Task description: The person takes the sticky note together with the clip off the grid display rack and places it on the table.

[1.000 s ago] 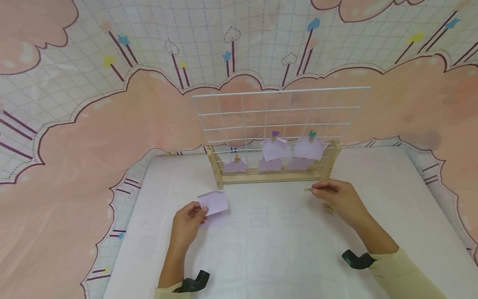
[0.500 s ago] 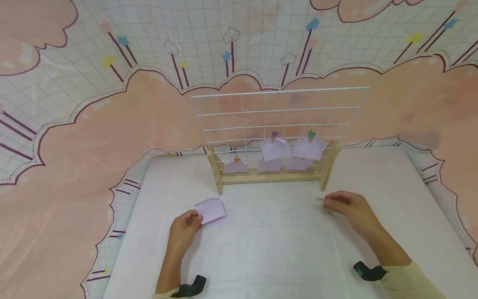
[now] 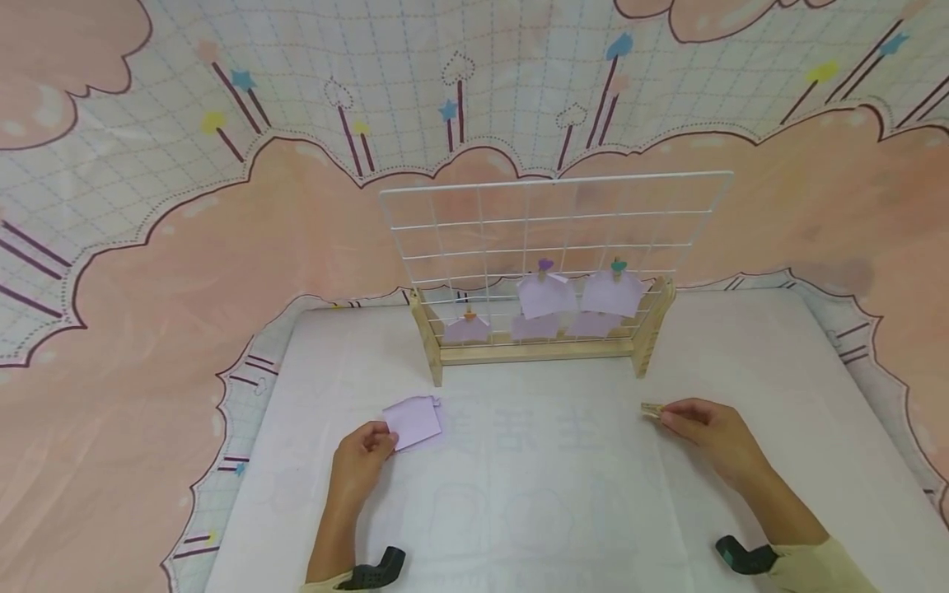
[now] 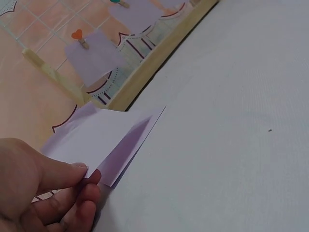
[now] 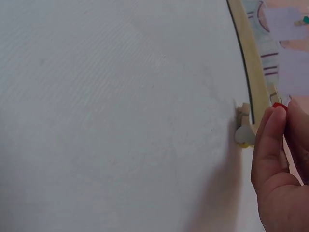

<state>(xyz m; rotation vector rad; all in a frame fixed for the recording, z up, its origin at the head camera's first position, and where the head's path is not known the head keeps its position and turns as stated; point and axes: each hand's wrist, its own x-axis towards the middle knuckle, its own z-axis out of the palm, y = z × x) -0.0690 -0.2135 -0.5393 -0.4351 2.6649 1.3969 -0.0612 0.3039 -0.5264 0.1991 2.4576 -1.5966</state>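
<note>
My left hand [image 3: 359, 461] pinches a pale purple paper [image 3: 415, 422] by its near corner, between thumb and fingers, left of the rack. In the left wrist view the paper [image 4: 99, 137] shows a second layer or fold under the top one. Between thumb and fingertips my right hand [image 3: 715, 432] pinches a small wooden clothespin [image 5: 274, 93] with a red decoration, mostly hidden by the fingers. Close beneath that hand another wooden clothespin [image 5: 244, 116] lies on the white table, with a pale round part and some yellow on it.
A white wire grid rack [image 3: 537, 352] with a wooden base stands at the back of the table. Several purple papers hang on it, some under heart clothespins in purple [image 3: 545, 264], green [image 3: 619, 265] and orange [image 3: 469, 315]. A patterned cloth [image 3: 326, 222] hangs behind.
My right hand has drawn back from the rack, nearer to me and to the right, with the clothespin. The left hand has moved slightly left and nearer to me, holding the paper.
</note>
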